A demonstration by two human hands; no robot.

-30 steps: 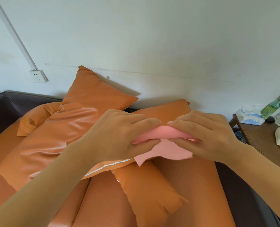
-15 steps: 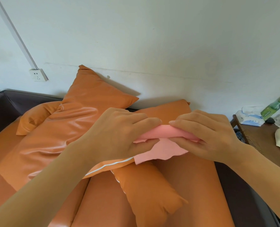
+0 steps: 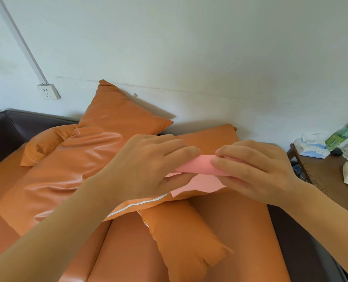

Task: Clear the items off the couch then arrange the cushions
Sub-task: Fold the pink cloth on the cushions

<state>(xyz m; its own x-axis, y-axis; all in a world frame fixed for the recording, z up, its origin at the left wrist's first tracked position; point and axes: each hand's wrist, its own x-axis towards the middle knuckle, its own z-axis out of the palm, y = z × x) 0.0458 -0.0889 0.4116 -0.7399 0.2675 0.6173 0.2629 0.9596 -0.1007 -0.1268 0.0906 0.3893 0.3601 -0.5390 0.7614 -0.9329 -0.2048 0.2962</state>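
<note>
A pink cloth [image 3: 199, 176] is held above the couch [image 3: 240, 231] near the centre of the view, pinched from both ends. The left hand [image 3: 148, 169] grips its left end, fingers curled over the top and thumb beneath; the right hand [image 3: 256, 171] grips the right end the same way, at about 3 o'clock from the left hand. The upper part of the cloth is rolled or folded into a band between the fingertips, and a loose flap hangs below it.

Under the hands, a large orange cushion [image 3: 71, 169] is laid across the seat toward 9 o'clock, its top corner propped against the wall [image 3: 189, 47]. A small cushion [image 3: 45, 143] is tucked behind it at 10 o'clock. Another cushion [image 3: 181, 239] lies at 6 o'clock from the cloth, partly under the large one. A flat cushion [image 3: 211, 135] is seen behind the hands.

At 3 o'clock a wooden table [image 3: 321, 171] is seen, bearing a tissue pack [image 3: 311, 149] and a green bottle [image 3: 344, 133]. A wall socket [image 3: 48, 91] is mounted at 10 o'clock.
</note>
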